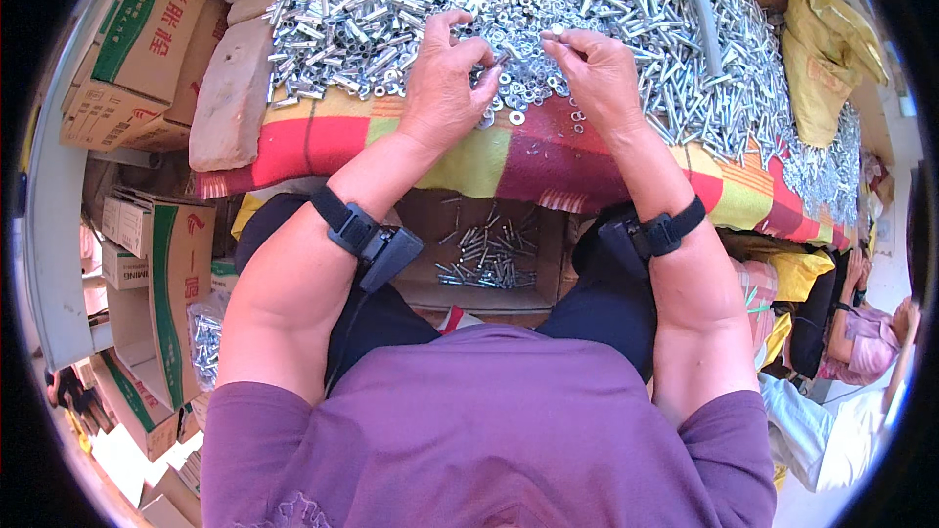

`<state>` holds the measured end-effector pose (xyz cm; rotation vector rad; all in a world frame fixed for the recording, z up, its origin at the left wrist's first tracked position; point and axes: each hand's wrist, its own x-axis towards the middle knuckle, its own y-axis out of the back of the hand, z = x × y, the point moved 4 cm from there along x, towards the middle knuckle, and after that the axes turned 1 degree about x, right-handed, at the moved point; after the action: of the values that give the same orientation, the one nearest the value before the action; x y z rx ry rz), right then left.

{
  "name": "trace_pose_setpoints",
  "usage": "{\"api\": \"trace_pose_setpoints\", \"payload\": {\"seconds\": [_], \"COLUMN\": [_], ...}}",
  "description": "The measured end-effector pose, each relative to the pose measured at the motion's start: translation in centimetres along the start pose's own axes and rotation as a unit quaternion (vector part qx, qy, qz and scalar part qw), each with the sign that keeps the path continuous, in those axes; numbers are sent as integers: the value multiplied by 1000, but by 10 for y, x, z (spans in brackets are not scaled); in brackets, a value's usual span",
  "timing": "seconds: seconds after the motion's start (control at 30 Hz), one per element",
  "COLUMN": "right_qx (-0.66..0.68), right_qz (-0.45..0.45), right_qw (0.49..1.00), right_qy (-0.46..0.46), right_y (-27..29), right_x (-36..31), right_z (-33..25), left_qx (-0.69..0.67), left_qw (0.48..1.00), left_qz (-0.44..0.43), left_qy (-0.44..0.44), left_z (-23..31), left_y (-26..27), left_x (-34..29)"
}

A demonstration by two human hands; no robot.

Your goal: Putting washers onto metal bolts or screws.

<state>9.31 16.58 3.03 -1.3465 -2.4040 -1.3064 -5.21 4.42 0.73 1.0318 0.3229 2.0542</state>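
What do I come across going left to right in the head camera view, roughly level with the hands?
Cardboard box with a green band → pale brick-like block → left hand → right hand → grey bar → yellow sack.

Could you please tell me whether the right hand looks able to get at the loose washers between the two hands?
Probably yes: the right hand is close beside the washers, which lie uncovered, with nothing visibly blocking the way.

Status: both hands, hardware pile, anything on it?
Left hand: pinching small metal piece. Right hand: fingertips together, grip unclear. Hardware pile spread on cloth; grey strip lies on its right side.
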Motion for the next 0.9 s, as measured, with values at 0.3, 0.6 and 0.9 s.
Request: {"api": "trace_pose_setpoints", "payload": {"seconds": [0.3, 0.6, 0.9], "right_qx": [337, 423, 421], "right_qz": [-45, 11, 22], "right_qw": [903, 883, 897], "right_qy": [-262, -204, -135], "right_y": [22, 7, 9], "right_x": [4, -20, -17], "right_z": [-27, -24, -44], "left_qx": [-394, -608, -594], "left_qw": [867, 678, 675], "left_qz": [-83, -148, -122], "left_qy": [294, 387, 420], "left_z": [-16, -9, -10], "left_y": [7, 9, 3], "left_x": [2, -7, -6]}}
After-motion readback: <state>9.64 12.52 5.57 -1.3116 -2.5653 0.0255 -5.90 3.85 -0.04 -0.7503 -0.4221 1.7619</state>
